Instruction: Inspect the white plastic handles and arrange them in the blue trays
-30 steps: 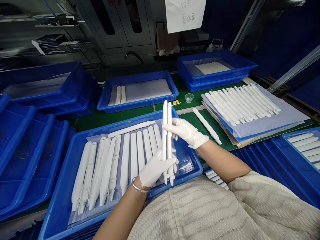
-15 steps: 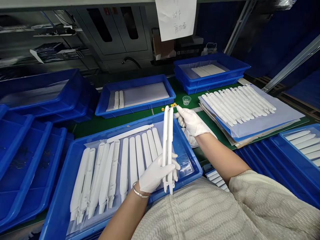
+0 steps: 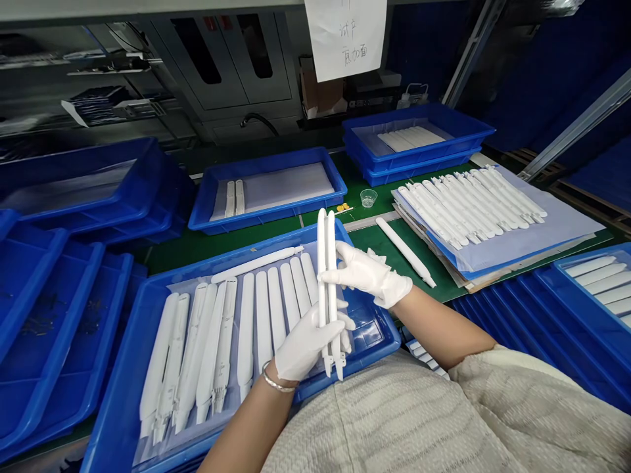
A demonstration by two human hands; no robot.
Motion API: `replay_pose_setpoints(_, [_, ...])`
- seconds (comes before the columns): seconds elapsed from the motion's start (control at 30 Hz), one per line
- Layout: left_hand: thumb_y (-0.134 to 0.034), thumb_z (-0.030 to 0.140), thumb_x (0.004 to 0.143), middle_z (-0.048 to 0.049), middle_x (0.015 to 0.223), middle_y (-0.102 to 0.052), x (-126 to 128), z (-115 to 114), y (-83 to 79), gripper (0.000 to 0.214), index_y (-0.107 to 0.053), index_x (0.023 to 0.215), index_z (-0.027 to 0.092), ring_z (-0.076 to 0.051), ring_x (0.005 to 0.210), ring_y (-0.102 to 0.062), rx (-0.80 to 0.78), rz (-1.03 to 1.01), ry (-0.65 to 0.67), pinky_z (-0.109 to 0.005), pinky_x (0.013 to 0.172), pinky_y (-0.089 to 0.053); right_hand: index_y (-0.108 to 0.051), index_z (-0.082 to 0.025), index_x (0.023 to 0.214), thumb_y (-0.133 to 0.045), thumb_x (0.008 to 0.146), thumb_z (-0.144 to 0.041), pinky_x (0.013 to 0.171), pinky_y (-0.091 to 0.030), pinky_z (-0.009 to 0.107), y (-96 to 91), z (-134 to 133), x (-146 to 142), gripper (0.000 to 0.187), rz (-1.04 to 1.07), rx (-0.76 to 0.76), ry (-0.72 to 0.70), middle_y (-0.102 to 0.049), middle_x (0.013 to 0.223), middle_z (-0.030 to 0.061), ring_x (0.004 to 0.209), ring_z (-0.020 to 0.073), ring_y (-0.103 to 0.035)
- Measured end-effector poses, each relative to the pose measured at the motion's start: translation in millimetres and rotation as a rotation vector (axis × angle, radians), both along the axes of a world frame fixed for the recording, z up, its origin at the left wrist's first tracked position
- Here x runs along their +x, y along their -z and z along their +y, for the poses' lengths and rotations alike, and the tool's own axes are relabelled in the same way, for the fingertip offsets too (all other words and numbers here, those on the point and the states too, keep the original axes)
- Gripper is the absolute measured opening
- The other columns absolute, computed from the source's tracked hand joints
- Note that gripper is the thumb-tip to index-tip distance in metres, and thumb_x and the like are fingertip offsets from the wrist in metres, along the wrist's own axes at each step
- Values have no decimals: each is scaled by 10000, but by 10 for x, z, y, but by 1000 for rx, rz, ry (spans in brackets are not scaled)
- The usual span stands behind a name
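My left hand [image 3: 310, 341], in a white glove, is closed around the lower part of two long white plastic shells [image 3: 327, 230], held nearly upright side by side with a narrow gap. Higher up, my gloved right hand [image 3: 363, 270] closes its thumb and fingers on the same pair. Beneath them is a blue tray [image 3: 367, 328] with a row of similar white shells [image 3: 263, 309]. A single white shell [image 3: 405, 251] lies on the green table right of my right hand. Yellow bits [image 3: 342, 207] and a thin stick lie beyond the shells.
A small clear cup [image 3: 368, 198] stands behind. At right, many white shells [image 3: 468, 203] lie on a paper-covered stack. Another blue tray [image 3: 266, 220] holds two pieces; stacked trays [image 3: 419, 157] stand at the back right. More blue trays [image 3: 79, 315] crowd the left.
My right hand has come down and left from the tips, letting go of the thin stick, and now grips the shells. The lone shell on the table has come into view.
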State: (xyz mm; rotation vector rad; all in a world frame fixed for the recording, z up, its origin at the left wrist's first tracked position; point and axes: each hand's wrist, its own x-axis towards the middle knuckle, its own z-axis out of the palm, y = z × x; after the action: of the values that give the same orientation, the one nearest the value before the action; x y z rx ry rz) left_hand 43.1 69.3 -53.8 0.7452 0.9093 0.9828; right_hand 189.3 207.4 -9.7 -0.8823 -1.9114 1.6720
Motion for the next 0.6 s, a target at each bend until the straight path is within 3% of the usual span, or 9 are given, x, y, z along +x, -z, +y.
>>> replay_pose_setpoints(0.17, [-698, 402, 904, -8, 877, -665, -13, -33, 57, 428, -485, 1224, 213, -124, 534, -638, -6, 15, 46, -262, 467, -543, -392, -240, 1476, -784, 781, -493, 537, -451, 253, 23, 151, -59, 838, 67, 41, 239, -598, 1011, 32, 673, 124, -551])
replay_pose_setpoints(0.23, [-703, 405, 899, -8, 867, -666, -12, -37, 65, 437, -485, 1224, 210, -123, 527, -638, -6, 15, 65, -255, 461, -537, -384, -256, 1485, -791, 769, -497, 519, -435, 239, 45, 255, -63, 858, 121, 54, 284, -593, 990, 17, 652, 113, -542])
replay_pose_setpoints(0.33, [-711, 405, 893, -11, 849, -673, -11, -33, 57, 441, -489, 1217, 206, -129, 530, -644, 0, 28, 87, -245, 454, -531, -538, -226, 1286, -761, 787, -548, 492, -404, 229, 41, 345, -66, 635, 185, 45, 320, -597, 858, -13, 589, 104, -520])
replay_pose_setpoints(0.43, [-712, 406, 892, -9, 837, -678, -9, -32, 42, 432, -496, 1209, 206, -131, 535, -651, 2, 36, 112, -238, 453, -534, -587, -213, 1008, -685, 842, -615, 484, -380, 240, -14, 345, -73, 446, 235, 55, 376, -570, 692, -38, 511, 104, -487])
replay_pose_setpoints(0.6, [-720, 416, 882, -12, 846, -679, 2, -48, 36, 437, -510, 1200, 202, -134, 521, -656, -1, 17, 158, -217, 411, -507, -523, -207, 712, -556, 921, -663, 479, -377, 263, -76, 440, -60, 503, 299, 111, 458, -533, 568, -20, 448, 105, -454])
